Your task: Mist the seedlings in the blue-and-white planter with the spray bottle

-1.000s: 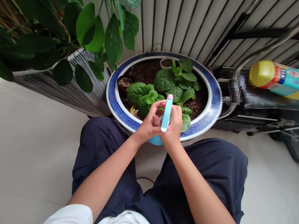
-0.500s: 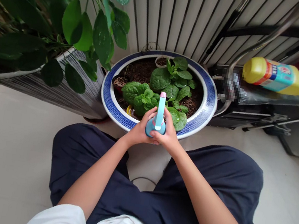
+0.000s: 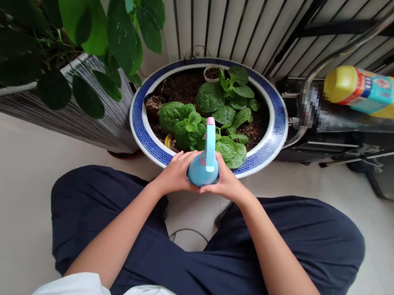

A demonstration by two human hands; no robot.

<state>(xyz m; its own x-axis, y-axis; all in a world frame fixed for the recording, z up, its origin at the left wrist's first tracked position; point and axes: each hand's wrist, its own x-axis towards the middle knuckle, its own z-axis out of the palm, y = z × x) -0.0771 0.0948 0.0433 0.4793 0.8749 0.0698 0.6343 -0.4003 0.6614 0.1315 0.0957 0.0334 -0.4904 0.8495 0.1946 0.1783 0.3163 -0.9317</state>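
A light blue squeeze bottle (image 3: 203,168) with a long spout and a pink tip sits between both my hands. My left hand (image 3: 175,169) wraps its left side and my right hand (image 3: 227,182) its right side. The spout points up and forward over the near rim of a round white pot with a blue patterned rim (image 3: 276,130). Leafy green plants (image 3: 209,114) grow in dark soil inside that pot. My knees in dark trousers spread below the hands.
A large leafy plant (image 3: 74,23) in a ribbed pot (image 3: 85,120) stands at the left. A yellow bottle (image 3: 368,92) lies on a dark rack at the right. Vertical white slats back the pots. Pale tiled floor lies on both sides.
My hands and the bottle have lowered toward me, from over the plants to the pot's near rim. The bottle's round body now shows between my hands.
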